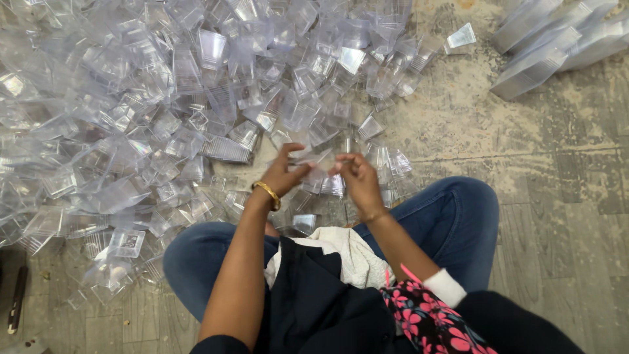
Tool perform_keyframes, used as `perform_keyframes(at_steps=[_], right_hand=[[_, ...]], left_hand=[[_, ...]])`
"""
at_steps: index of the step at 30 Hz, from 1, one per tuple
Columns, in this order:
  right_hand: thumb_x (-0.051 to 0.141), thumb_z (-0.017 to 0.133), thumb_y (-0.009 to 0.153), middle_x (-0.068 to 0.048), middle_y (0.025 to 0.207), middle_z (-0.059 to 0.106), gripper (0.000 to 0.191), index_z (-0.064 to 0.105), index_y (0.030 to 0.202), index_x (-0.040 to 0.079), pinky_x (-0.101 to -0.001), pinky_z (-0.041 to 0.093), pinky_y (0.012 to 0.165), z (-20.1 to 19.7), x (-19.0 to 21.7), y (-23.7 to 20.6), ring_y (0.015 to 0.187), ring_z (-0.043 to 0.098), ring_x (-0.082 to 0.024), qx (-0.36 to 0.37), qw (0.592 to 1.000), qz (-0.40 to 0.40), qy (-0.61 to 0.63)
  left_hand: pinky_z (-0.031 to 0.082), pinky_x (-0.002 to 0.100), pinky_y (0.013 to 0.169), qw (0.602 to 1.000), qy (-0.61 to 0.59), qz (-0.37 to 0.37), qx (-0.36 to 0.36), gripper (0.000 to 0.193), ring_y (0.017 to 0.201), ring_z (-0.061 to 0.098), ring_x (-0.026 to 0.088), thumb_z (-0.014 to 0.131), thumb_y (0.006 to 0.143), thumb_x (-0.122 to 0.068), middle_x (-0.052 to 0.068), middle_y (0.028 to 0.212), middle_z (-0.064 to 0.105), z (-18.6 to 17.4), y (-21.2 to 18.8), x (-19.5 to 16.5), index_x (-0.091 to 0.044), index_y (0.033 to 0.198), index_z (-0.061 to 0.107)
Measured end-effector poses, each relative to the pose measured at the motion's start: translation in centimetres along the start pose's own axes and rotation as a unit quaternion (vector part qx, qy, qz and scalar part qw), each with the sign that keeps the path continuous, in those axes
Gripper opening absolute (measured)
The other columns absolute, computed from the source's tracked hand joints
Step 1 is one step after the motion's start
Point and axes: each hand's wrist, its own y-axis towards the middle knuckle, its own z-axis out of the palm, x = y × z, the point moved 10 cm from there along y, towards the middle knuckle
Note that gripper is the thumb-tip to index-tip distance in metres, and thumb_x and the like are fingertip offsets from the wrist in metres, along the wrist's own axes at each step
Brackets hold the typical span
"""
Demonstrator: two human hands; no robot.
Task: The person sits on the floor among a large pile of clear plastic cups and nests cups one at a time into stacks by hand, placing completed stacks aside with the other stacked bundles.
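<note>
I sit cross-legged on the floor in blue jeans, looking down. My left hand point(284, 172), with a gold bangle at the wrist, and my right hand point(357, 176) are raised together over my lap. Both pinch a small clear plastic container point(319, 162) between their fingers. Right in front of my hands spreads a big heap of clear plastic containers point(183, 98), loose and tumbled. A short nested stack of them point(226, 149) lies just left of my left hand.
Long nested stacks of clear containers point(544, 46) lie at the top right on the worn, dusty floor point(498, 124). A white cloth point(347, 252) rests on my lap. A dark stick-like object point(16, 298) lies at the far left edge.
</note>
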Motion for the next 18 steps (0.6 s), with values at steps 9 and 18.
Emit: perform_keyframes(at_steps=[9, 18], right_hand=[[-0.002, 0.076, 0.074, -0.018, 0.106, 0.067, 0.034, 0.071, 0.107, 0.004, -0.0397, 0.049, 0.092, -6.6, 6.1, 1.4, 0.104, 0.063, -0.035, -0.136, 0.794, -0.196, -0.560], [0.002, 0.072, 0.096, -0.012, 0.105, 0.072, 0.015, 0.075, 0.110, 0.000, -0.0286, 0.055, 0.087, -3.3, 3.7, 0.8, 0.095, 0.067, -0.013, 0.023, 0.989, -0.106, -0.102]], left_hand=[[0.066, 0.040, 0.088, 0.974, -0.213, -0.011, 0.077, 0.054, 0.104, 0.072, 0.024, 0.076, 0.091, -0.026, 0.015, 0.126, 0.057, 2.4, -2.4, -4.5, -0.014, 0.136, 0.049], [0.066, 0.048, 0.082, 0.957, -0.229, -0.073, 0.161, 0.057, 0.106, 0.062, 0.011, 0.070, 0.090, -0.029, 0.004, 0.121, 0.057, 5.4, -3.4, -4.5, -0.023, 0.142, 0.049]])
